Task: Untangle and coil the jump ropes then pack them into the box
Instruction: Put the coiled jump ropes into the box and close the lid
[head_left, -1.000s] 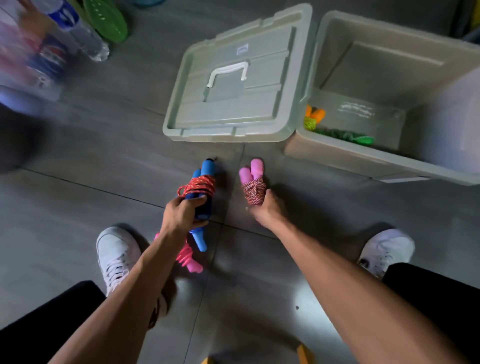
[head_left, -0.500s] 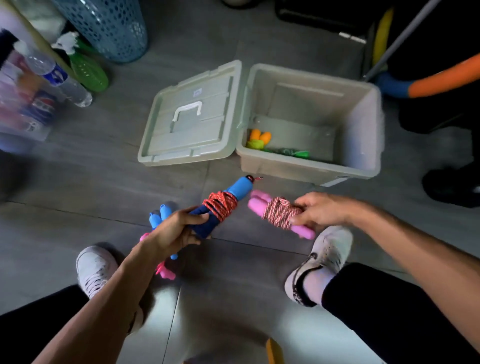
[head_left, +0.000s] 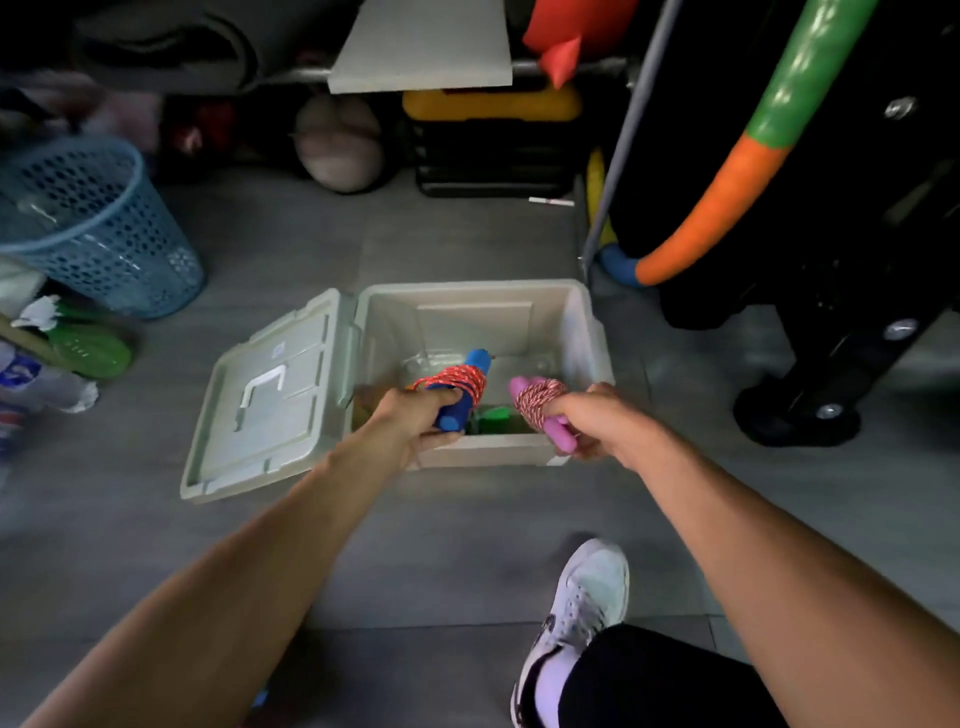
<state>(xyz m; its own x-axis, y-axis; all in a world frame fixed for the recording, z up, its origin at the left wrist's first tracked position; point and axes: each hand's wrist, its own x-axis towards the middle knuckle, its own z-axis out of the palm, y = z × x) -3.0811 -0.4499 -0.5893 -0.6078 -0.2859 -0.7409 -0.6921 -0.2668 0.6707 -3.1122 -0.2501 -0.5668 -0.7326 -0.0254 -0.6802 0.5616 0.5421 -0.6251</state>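
The pale grey box (head_left: 582, 322) stands open on the floor, with its lid (head_left: 270, 400) lying flat to its left. My left hand (head_left: 410, 421) grips a blue-handled jump rope (head_left: 462, 384) wound in red cord, held over the box's near left part. My right hand (head_left: 587, 421) grips a pink-handled jump rope (head_left: 540, 400) wound in red-and-white cord, held over the near right part. A green-handled rope (head_left: 493, 415) lies on the box floor between my hands.
A blue mesh basket (head_left: 88, 223) stands at the far left, with a green bottle (head_left: 88, 348) and a water bottle (head_left: 36, 379) below it. A hoop of orange and green foam (head_left: 727, 192) leans against black gear on the right. My white shoe (head_left: 582, 608) is on the floor nearby.
Both hands have moved forward from above the floor to over the open box, carrying the two coiled ropes. The camera has lifted and moved closer to the box.
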